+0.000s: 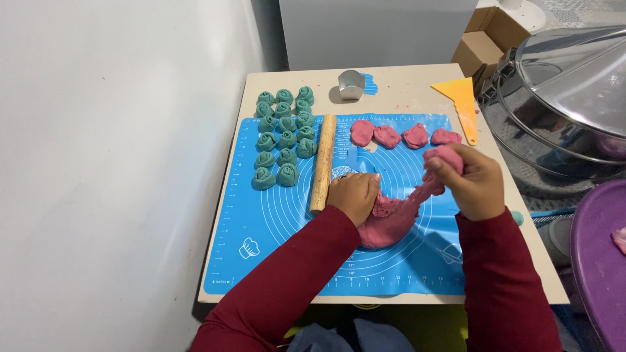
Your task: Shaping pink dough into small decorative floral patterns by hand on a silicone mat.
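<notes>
Both arms in dark red sleeves come in from the bottom edge. Left hand pressed knuckles-down on the big lump of pink dough, pinning it to the blue silicone baking mat; fingers curled, closed onto the dough. Right hand lifted just right of it, fist clamped on a torn-off wad of the same pink dough; a stretched strand still joins the wad to the lump. Hands apart, strand between them. Lump sits centre of mat, on the printed circle rings.

Wooden rolling pin lies lengthwise on the mat, its near end touching or just beside the left hand, can't tell which. Left of the pin: cluster of green dough rosettes in rough rows, partly on mat, far ones on bare table. Right of the pin, far side of mat: row of four small pink dough pieces, close together.

Mat lies on a beige table. Beyond the mat: small metal cutter upright, and a yellow plastic scraper at the mat's far right corner, handle end overlapping the mat edge.

Off table, right: large steel steamer with glass lid, purple basin rim nearer. Cardboard boxes far right. White wall on left.
</notes>
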